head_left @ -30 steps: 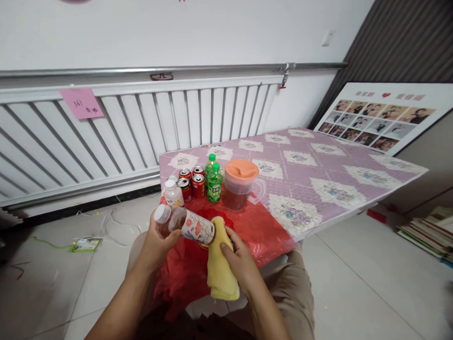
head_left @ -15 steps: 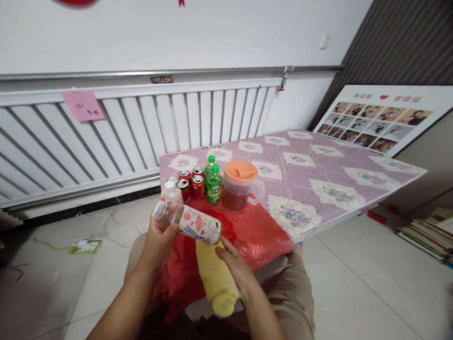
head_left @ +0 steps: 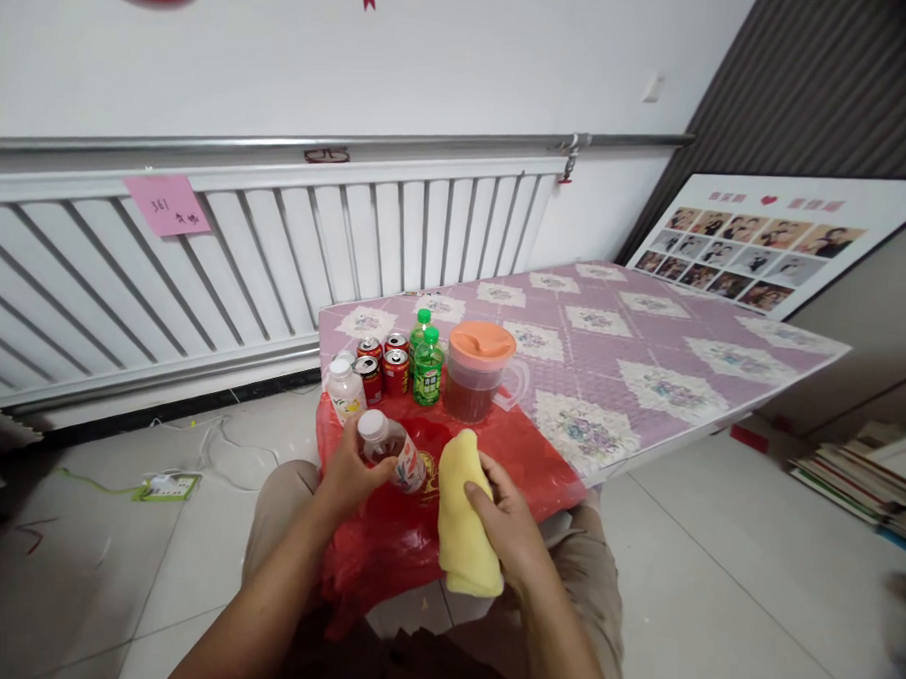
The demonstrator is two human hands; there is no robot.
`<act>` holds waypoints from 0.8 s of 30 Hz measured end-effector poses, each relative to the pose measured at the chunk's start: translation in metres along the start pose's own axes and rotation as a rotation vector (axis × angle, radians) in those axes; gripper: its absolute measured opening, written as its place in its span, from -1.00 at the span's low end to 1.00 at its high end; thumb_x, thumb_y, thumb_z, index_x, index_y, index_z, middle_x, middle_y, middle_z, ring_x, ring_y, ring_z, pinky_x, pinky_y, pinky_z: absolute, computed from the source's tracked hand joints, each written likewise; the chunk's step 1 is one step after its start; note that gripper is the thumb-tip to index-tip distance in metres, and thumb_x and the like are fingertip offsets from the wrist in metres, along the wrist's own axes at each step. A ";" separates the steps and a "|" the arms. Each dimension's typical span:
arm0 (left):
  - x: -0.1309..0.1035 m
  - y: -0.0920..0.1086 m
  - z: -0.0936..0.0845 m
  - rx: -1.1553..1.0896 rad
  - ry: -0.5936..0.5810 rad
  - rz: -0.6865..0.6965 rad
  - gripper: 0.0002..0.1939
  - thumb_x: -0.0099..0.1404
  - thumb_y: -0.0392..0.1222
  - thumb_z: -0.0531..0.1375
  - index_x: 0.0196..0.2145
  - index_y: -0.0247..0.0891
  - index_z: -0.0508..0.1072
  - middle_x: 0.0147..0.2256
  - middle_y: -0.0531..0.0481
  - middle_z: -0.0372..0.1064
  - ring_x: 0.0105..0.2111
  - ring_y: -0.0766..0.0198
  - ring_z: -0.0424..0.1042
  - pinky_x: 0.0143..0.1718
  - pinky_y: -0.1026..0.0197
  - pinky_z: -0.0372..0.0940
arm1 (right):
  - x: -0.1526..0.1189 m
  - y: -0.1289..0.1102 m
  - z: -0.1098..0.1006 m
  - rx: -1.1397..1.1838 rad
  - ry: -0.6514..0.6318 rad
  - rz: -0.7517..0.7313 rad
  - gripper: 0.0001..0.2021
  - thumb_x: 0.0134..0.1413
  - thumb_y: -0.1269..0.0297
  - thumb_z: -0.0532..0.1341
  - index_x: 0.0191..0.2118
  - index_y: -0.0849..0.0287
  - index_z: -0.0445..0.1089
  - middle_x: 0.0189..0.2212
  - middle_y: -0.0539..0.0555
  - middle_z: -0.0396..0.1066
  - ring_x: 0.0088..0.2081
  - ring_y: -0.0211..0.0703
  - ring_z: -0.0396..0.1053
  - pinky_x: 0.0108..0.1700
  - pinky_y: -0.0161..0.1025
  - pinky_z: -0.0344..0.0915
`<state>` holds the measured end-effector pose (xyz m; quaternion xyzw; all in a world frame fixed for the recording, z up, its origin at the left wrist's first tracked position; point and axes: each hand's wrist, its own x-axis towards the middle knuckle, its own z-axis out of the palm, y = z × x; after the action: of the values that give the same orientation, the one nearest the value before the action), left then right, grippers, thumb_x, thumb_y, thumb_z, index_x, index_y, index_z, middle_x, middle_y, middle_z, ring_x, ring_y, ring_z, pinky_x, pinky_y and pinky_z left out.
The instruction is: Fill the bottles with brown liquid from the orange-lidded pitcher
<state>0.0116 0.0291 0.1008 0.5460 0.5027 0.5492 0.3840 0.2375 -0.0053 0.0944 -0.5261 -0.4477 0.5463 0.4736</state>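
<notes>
My left hand (head_left: pixel 353 478) is wrapped round a clear bottle (head_left: pixel 409 465) with a white cap and a flowered label, tilted low over red plastic film (head_left: pixel 523 453). In my right hand (head_left: pixel 506 517) is a folded yellow cloth (head_left: pixel 466 520), held upright and apart from the bottle. Just behind my left hand stands another white-capped bottle (head_left: pixel 347 390). Several red cans (head_left: pixel 395 373) are grouped next to two green-capped bottles (head_left: pixel 428 370). To their right is a clear pitcher (head_left: pixel 472 385) with an orange lid and brownish liquid.
A table (head_left: pixel 626 327) with a purple flowered cover extends to the right. Behind it a white radiator (head_left: pixel 276 257) runs along the wall. A photo board (head_left: pixel 749 242) leans at the back right. A power strip (head_left: pixel 165 488) lies on the floor at the left.
The bottle has moved down and its cap end now points up toward the left. The yellow cloth has come away from the bottle's base, moved slightly right and turned more upright.
</notes>
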 end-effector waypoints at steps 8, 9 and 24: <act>0.012 -0.001 0.013 0.128 -0.263 0.049 -0.42 0.04 -0.29 0.30 0.01 -0.26 0.22 -0.07 -0.09 0.35 -0.09 0.10 0.41 -0.02 0.05 0.34 | 0.014 -0.028 0.040 -0.822 0.002 -0.559 -0.46 0.09 0.42 0.10 0.23 0.14 0.28 0.12 0.24 0.26 0.11 0.06 0.25 0.15 0.03 0.23; 0.015 -0.001 0.012 0.133 -0.298 0.054 -0.44 0.05 -0.30 0.29 0.00 -0.27 0.22 -0.09 -0.08 0.35 -0.11 0.11 0.41 -0.05 0.06 0.35 | 0.016 -0.033 0.044 -0.906 0.006 -0.545 -0.45 0.09 0.43 0.11 0.23 0.14 0.28 0.12 0.24 0.26 0.09 0.07 0.26 0.13 0.02 0.24; 0.043 0.016 -0.006 0.354 -0.518 0.183 -0.30 -0.06 -0.37 0.32 0.08 -0.25 0.28 0.07 -0.16 0.28 0.10 -0.03 0.25 0.18 -0.06 0.15 | 0.041 -0.021 0.045 -1.061 0.076 -0.497 -0.47 0.14 0.45 0.09 0.25 0.20 0.26 0.05 0.31 0.30 0.03 0.09 0.31 0.04 -0.01 0.30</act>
<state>0.0029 0.0663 0.1264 0.7687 0.4249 0.3283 0.3475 0.1939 0.0386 0.1105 -0.5899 -0.7524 0.1010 0.2751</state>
